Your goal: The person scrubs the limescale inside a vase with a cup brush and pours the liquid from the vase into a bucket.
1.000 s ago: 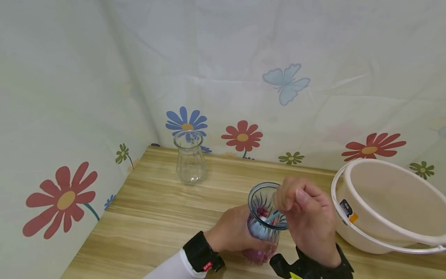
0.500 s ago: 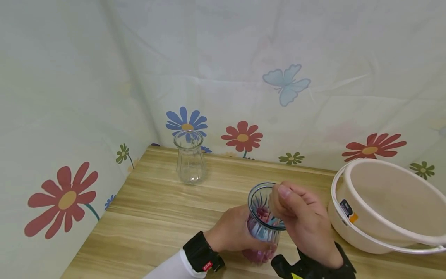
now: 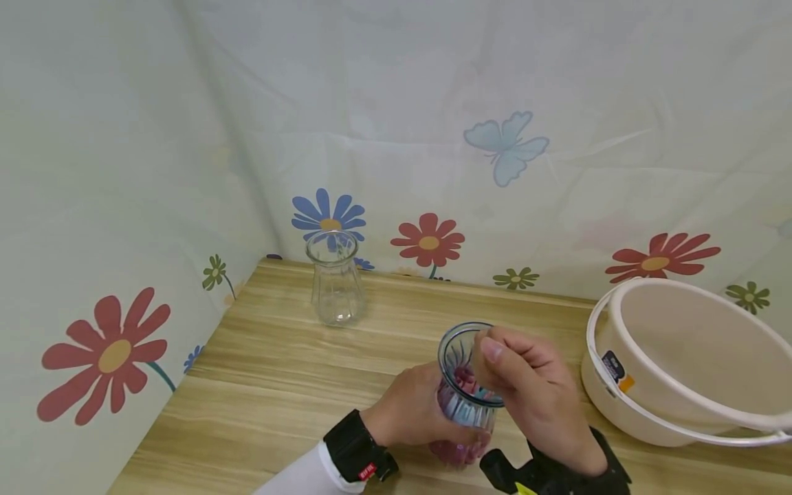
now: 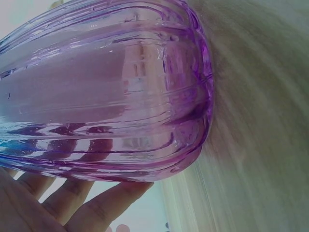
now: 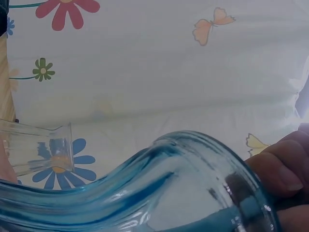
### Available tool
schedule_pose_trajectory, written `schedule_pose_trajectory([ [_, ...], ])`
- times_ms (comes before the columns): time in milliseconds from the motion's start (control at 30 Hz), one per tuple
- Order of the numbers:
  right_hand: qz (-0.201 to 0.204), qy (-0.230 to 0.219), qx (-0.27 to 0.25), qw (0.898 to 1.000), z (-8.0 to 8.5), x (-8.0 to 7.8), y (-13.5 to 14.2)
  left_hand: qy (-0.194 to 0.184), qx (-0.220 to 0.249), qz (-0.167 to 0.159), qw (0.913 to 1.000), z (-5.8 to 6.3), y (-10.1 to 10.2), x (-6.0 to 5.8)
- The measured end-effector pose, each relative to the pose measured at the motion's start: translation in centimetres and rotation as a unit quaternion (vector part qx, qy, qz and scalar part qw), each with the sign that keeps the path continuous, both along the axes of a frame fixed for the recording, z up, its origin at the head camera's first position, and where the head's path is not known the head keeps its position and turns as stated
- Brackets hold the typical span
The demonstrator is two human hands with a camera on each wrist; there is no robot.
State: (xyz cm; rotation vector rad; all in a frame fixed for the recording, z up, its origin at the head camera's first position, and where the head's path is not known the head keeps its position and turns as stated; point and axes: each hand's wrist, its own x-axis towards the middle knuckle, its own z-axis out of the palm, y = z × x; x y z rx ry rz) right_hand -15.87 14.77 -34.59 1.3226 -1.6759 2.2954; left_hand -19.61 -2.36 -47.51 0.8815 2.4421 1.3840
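A ribbed glass vase [image 3: 465,412], blue at the rim and purple toward the base, stands near the front of the table. My left hand [image 3: 411,405] grips its body from the left; the left wrist view shows the fingers [image 4: 108,208] curved along the glass [image 4: 96,87]. At the mouth, my right hand [image 3: 526,385] is curled in a fist over the right side of the rim. It holds a light blue stick-like handle [image 5: 205,223] that goes down into the vase. The handle's lower end is hidden now by the hand and the tinted glass.
A clear glass vase [image 3: 337,292] stands upright at the back left of the wood-grain table [image 3: 247,385]. To the right sits a cream bucket [image 3: 625,412] with its handle down. A flower-printed curtain [image 3: 396,158] closes off the back and left.
My right hand has come down and left over the vase mouth, covering the light blue handle that showed a second ago. The left hand and vase stay in place.
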Motion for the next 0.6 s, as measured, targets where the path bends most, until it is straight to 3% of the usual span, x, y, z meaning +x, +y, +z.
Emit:
schedule_pose_trajectory([
  [200,-0.017,0.01,-0.006,1.0,0.04,0.15,-0.3,0.008,-0.01,0.006,0.9999,0.06,-0.04,-0.04],
  [367,-0.053,0.015,-0.012,0.998,-0.01,0.27,-0.52,0.004,-0.019,0.011,0.9998,0.19,0.02,-0.14],
  [600,-0.09,-0.007,-0.063,0.994,-0.07,0.33,-0.86,-0.001,-0.018,0.017,0.9997,0.24,0.1,0.05],
])
